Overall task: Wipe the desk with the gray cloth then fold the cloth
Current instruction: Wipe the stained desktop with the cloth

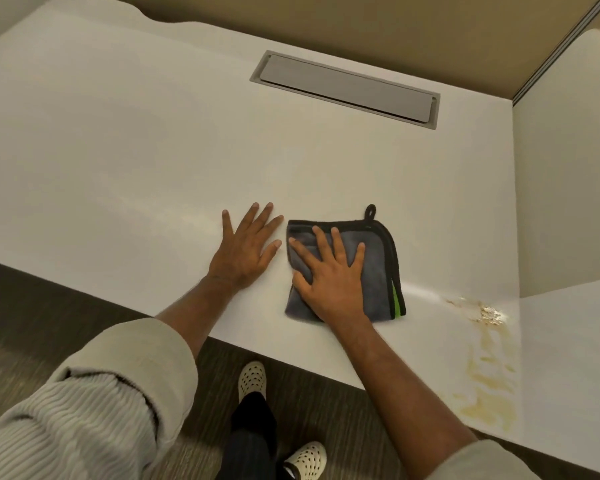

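The gray cloth [378,265] lies folded into a small square on the white desk [136,161], near the front edge. It has a black trim, a black hanging loop at its far corner and a green layer showing at its right edge. My right hand [329,275] lies flat on top of the cloth, fingers spread, palm down. My left hand [246,247] rests flat on the bare desk just left of the cloth, fingers apart and holding nothing.
A gray cable hatch [347,88] is set into the desk at the back. A yellowish stain with crumbs [489,341] marks the desk right of the cloth. A white partition [565,185] walls the right side. The floor and my shoes show below the front edge.
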